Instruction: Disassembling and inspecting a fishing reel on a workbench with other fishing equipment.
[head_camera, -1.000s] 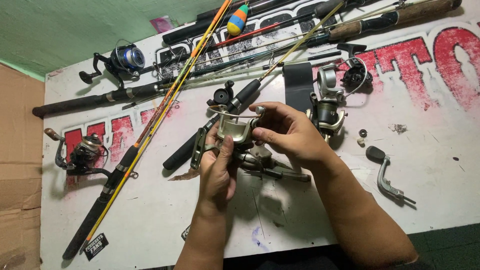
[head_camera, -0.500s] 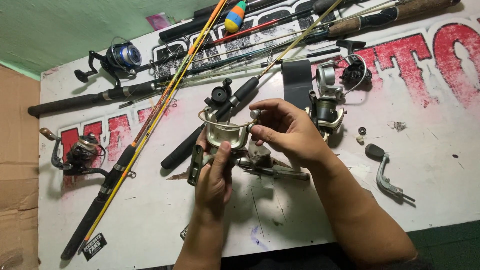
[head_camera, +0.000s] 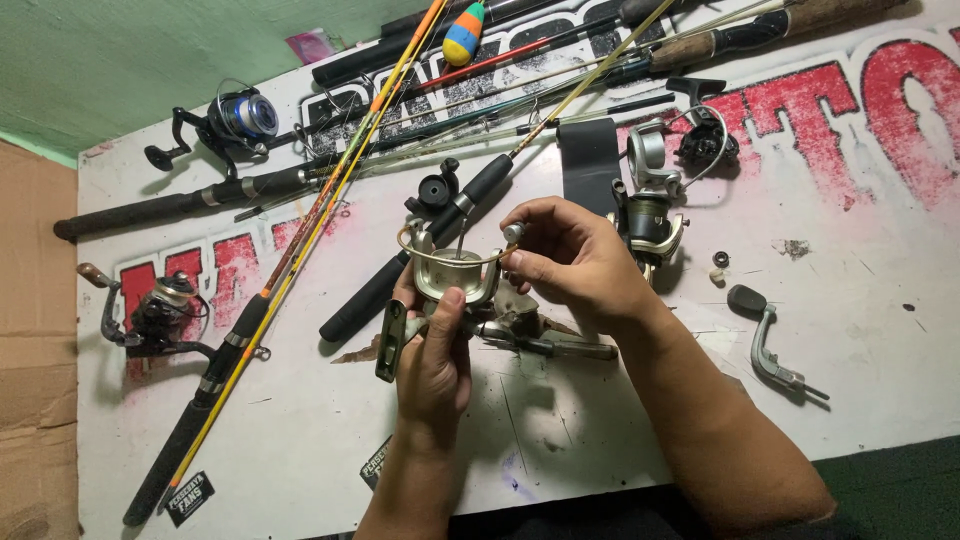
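At the centre of the white desk, both hands work on a pale metallic spinning reel held just above the surface. The left hand comes up from six o'clock and wraps the reel body from below, its thumb pressed on the front of the rotor cup. The right hand reaches in from four o'clock, and its thumb and forefinger pinch the small roller end of the wire bail arm, which curves across the top of the reel. The reel's foot and stem jut out toward three o'clock, below the right palm.

At three o'clock, well apart from the hands, a loose crank handle with a dark knob lies flat. Just beside the right hand, toward one o'clock, stands a second reel with a dark spool, and a black strip lies next to it. Toward nine o'clock a dark reel sits near the desk edge, and at eleven o'clock a reel with a blue spool is mounted on a black rod. A yellow-and-orange rod runs diagonally from twelve o'clock down to seven. A black-gripped rod handle lies touching or just behind the held reel. A bright float rests at twelve o'clock among more rods.
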